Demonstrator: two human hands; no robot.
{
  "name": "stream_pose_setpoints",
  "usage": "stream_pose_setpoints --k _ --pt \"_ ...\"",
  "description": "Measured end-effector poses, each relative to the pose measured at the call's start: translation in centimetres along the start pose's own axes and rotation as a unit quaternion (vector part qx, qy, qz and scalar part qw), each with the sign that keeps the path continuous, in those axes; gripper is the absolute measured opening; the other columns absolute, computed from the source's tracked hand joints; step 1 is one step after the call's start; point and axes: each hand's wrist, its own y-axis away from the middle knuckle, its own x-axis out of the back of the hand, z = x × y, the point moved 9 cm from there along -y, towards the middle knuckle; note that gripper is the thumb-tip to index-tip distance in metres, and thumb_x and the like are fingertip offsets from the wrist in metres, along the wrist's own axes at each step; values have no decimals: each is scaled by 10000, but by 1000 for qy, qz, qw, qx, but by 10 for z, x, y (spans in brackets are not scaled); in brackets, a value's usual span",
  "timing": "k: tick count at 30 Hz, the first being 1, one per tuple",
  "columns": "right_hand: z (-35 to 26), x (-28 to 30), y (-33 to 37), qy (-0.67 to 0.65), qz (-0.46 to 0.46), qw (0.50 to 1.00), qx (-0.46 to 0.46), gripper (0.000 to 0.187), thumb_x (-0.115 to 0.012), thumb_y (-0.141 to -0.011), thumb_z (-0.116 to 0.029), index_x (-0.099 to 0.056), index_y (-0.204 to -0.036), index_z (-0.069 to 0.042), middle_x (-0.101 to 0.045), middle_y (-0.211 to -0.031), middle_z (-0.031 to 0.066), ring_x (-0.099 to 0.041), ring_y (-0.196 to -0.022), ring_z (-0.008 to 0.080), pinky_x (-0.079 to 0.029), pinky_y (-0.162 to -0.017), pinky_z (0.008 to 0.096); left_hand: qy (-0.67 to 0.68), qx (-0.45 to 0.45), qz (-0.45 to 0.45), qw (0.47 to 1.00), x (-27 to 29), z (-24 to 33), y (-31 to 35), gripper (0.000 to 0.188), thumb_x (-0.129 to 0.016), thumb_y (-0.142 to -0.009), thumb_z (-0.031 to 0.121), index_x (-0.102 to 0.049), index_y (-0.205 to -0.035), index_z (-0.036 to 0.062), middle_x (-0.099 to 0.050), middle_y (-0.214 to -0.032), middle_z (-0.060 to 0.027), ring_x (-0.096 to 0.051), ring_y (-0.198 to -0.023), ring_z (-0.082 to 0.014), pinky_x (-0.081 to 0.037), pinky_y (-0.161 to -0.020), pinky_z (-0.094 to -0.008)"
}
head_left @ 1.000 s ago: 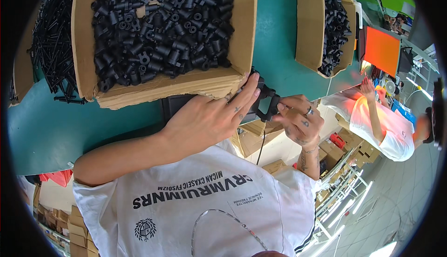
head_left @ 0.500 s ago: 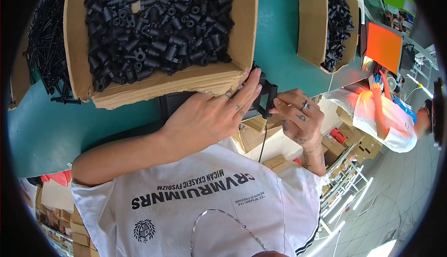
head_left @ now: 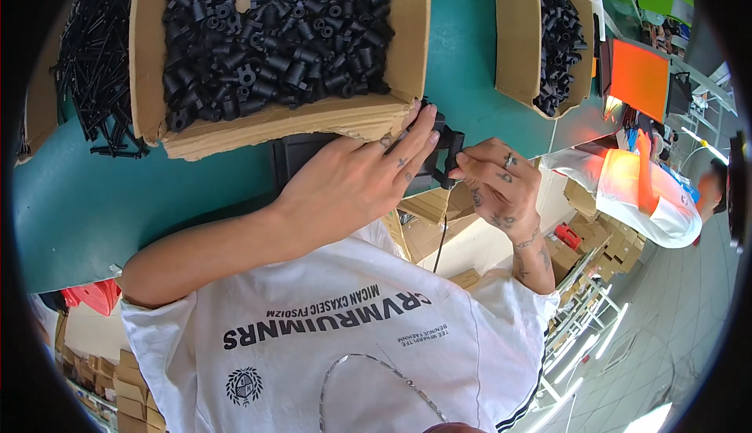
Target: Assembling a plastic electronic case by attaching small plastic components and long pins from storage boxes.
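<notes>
A black device with a flat body sits at the table's near edge, partly under my left hand. That hand lies across it with the fingers stretched out, their tips by the cardboard box's near right corner. At the device's right end is a black frame-like handle. My right hand is closed on this handle, thumb and forefinger pinching its near end. A thin dark cable hangs below it. My left hand hides much of the device, so anything under the palm cannot be seen.
An open cardboard box heaped with small black plastic fittings stands right behind my left hand. Long black screw-like pieces lie at left. A smaller box of black parts stands at right, and another person works beyond.
The view has shifted slightly, and the boxes appear moved a little. My right hand still grips the handle, its wrist slightly lower in view. The left hand stays on the device.
</notes>
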Motion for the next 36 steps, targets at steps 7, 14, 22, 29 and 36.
stream_pose_setpoints --k 7,14,22,29,36 --pt "24 -6 15 -129 90 987 19 252 -825 -703 106 -718 -923 49 -718 -855 156 -670 -702 250 -538 -624 332 -42 -13 39 998 5 0 -1 503 -658 -879 180 -660 -1354 16 -477 -1562 -179 -646 -1188 -186 -532 -788 -240" --pt "46 -14 29 -242 135 959 56 174 -829 -794 49 -699 -908 60 -714 -828 174 -649 -680 259 -528 -636 369 -44 -12 6 999 2 0 1 529 -662 -851 179 -661 -1359 29 -470 -1568 -175 -660 -982 -125 -521 -760 -229" --pt "57 -21 36 -279 168 945 31 159 -815 -846 -1 -674 -901 48 -714 -837 187 -631 -677 238 -510 -627 364 -26 -3 40 999 7 -2 1 538 -673 -855 215 -658 -1354 16 -476 -1560 -170 -658 -959 -118 -525 -761 -236" --pt "68 -33 49 -335 188 923 12 171 -764 -932 -106 -627 -959 -7 -701 -878 168 -625 -693 227 -492 -629 360 -38 -6 23 999 4 -1 1 562 -694 -855 271 -656 -1358 21 -471 -1561 -170 -645 -873 -101 -521 -718 -234" --pt "58 -25 45 -301 211 929 35 149 -799 -865 10 -664 -914 47 -715 -880 182 -630 -678 224 -502 -626 356 -25 -8 29 999 2 -1 1 504 -671 -867 223 -682 -1332 29 -481 -1560 -166 -593 -741 -87 -507 -671 -233"
